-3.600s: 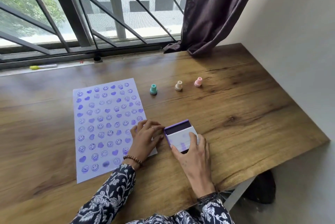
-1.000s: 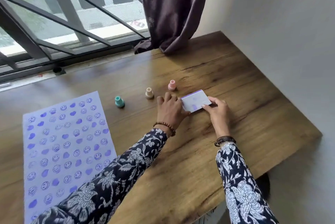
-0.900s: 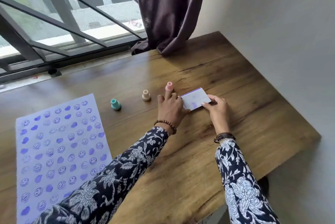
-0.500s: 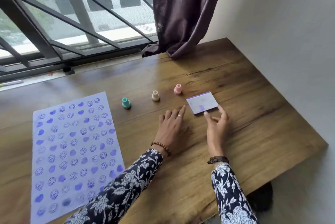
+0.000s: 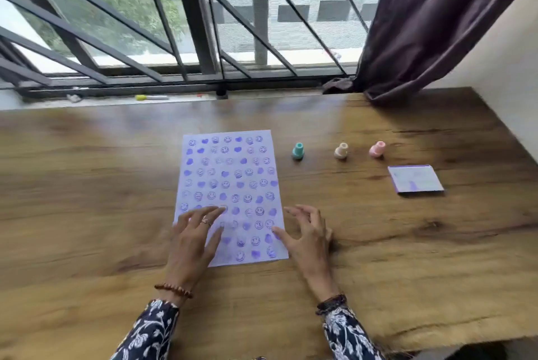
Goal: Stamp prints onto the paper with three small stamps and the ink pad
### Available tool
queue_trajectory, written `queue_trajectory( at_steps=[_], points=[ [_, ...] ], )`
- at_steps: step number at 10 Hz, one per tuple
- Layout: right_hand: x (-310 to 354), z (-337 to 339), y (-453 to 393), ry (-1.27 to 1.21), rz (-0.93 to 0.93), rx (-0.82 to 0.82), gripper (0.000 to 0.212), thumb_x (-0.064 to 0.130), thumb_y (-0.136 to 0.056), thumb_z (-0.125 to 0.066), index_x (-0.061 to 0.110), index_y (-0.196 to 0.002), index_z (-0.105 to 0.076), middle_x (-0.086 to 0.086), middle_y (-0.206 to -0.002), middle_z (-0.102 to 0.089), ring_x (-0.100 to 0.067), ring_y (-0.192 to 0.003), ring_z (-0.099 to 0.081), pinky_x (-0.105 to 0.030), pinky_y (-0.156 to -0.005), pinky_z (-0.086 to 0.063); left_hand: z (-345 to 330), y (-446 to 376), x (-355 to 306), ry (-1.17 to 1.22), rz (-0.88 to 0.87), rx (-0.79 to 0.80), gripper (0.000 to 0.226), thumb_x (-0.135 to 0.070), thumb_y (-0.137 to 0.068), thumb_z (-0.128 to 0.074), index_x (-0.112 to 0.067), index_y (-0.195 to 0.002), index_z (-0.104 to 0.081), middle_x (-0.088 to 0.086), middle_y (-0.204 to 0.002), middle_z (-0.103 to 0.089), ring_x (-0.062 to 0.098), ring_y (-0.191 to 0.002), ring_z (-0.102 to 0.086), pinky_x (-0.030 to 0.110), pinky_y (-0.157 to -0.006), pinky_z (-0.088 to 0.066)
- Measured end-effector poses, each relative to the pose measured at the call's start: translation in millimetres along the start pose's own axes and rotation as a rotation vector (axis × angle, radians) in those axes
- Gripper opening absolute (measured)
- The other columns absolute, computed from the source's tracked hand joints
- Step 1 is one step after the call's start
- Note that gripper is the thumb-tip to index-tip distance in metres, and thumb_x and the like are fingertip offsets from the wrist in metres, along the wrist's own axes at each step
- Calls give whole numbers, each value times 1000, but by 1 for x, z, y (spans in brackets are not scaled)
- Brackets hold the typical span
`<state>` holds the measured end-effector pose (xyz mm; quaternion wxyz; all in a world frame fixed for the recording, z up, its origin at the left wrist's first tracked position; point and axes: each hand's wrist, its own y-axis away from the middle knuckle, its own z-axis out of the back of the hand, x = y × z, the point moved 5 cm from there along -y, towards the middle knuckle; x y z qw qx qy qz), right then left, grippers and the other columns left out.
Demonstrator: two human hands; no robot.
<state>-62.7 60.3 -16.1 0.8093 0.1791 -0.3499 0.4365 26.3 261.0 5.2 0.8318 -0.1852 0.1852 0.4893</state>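
A white paper (image 5: 230,179) covered with purple smiley and heart prints lies on the wooden table (image 5: 87,214) in front of me. My left hand (image 5: 193,240) rests spread on the paper's lower left part. My right hand (image 5: 305,236) is spread at the paper's lower right edge, fingertips touching it. Neither hand holds anything. To the right of the paper stand three small stamps in a row: teal (image 5: 298,151), cream (image 5: 341,151) and pink (image 5: 377,149). The closed ink pad (image 5: 415,179) lies farther right, below the pink stamp.
A barred window (image 5: 203,24) runs along the table's far edge, with a yellow-capped marker (image 5: 151,97) on its sill. A dark curtain (image 5: 436,24) hangs at the back right beside a white wall (image 5: 512,48). The table's right edge is near the ink pad.
Both hands have left the closed ink pad and moved left to the printed paper. The view has swung left, so the paper is now centred.
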Motion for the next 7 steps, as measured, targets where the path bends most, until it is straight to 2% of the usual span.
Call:
queue_trajectory(
  at_steps=[1, 2, 3, 4, 5, 6, 7],
  points=[
    [7, -5, 2, 100, 48, 36, 42, 47, -67, -73, 37, -106, -61, 5, -119, -49, -12, -112, -43, -28, -86, -15, 15, 11, 35, -63, 99, 31, 62, -62, -75, -31, -28, -120, -55, -2, -131, -57, 26, -122, -45, 44, -95, -33],
    [6, -9, 3, 165, 35, 58, 41, 48, -67, -72, 39, -105, -61, 4, -121, -47, -15, -113, -41, -33, -90, -18, 10, 19, 55, -108, 138, 181, 92, -89, -56, -15, -40, -129, -40, -15, -147, -30, 17, -136, -26, 40, -104, -18],
    [6, -10, 1, 157, 2, 65, 41, 47, -69, -72, 41, -108, -61, 4, -120, -46, -16, -115, -39, -37, -93, -21, 1, 21, 62, -76, 153, 241, 85, -87, -56, -23, -49, -132, -26, -26, -148, -13, 8, -139, -12, 34, -104, -6],
    [8, -9, 0, 138, -26, 72, 41, 44, -71, -71, 40, -111, -61, 3, -121, -46, -17, -117, -39, -39, -97, -22, -1, 14, 61, -44, 164, 268, 72, -78, -67, -43, -51, -131, -25, -25, -150, -13, 7, -139, -7, 39, -107, -6],
    [10, -9, -1, 148, -34, 80, 41, 43, -73, -70, 41, -113, -60, 3, -121, -46, -16, -117, -38, -39, -98, -22, -2, 10, 58, -31, 156, 283, 67, -69, -72, -50, -50, -131, -25, -24, -151, -13, 8, -140, -5, 41, -108, -6],
    [11, -7, 2, 145, -42, 82, 42, 44, -74, -69, 40, -115, -59, 4, -121, -46, -15, -117, -37, -37, -97, -21, 0, 13, 59, -26, 160, 291, 67, -67, -74, -49, -49, -133, -23, -22, -152, -11, 9, -140, -4, 42, -109, -6],
    [18, -4, 2, 163, -18, 18, 39, 44, -79, -64, 34, -117, -59, 1, -120, -50, -19, -115, -41, -38, -94, -27, 1, 13, 52, -45, 110, 251, 66, -64, -77, -47, -45, -135, -21, -19, -153, -9, 12, -141, -4, 44, -110, -6]
  ],
)
